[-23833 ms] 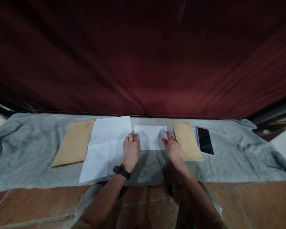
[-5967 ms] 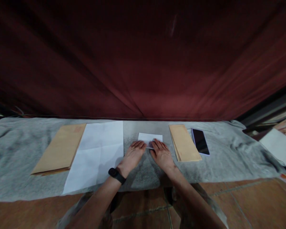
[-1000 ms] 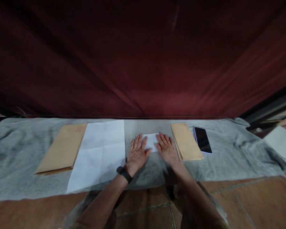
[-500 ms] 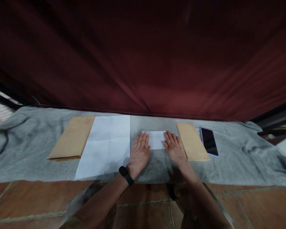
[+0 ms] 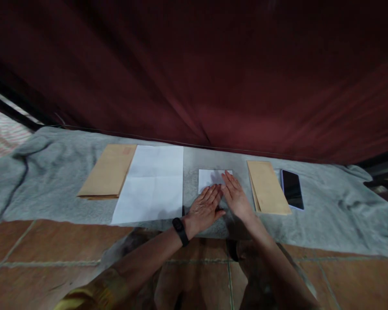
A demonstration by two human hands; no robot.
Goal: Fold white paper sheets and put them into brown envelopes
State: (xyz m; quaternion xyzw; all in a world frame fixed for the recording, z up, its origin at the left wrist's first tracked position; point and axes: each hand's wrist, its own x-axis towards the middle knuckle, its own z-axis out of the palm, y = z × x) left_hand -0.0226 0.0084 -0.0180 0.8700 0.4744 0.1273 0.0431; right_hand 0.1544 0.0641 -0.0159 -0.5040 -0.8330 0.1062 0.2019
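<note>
A small white paper (image 5: 206,176) is laid midway along the grey-covered surface (image 5: 330,202), nearer the far edge than the near one. Its near side is partly covered by the left hand (image 5: 204,211), whose fingers are stretched out and kept together, with the thumb spread apart; a black band (image 5: 181,231) is worn on that wrist. Its right side is partly covered by the right hand (image 5: 235,196), whose fingers are likewise held straight and together. Nothing is seen clamped by either set of fingers, and the fingertips are brought close to each other; whether they touch cannot be told. To the left, a large creased white sheet (image 5: 150,185) is stretched down to the near edge, with a stack of brown envelopes (image 5: 107,172) set just beside it, towards the left end. On the right, a brown envelope pair (image 5: 270,187) and a dark-screened phone (image 5: 292,189) are placed side by side, towards the right end. The far edge is backed by a dark red curtain (image 5: 194,77), and tiled floor (image 5: 51,245) is seen below the near edge
</note>
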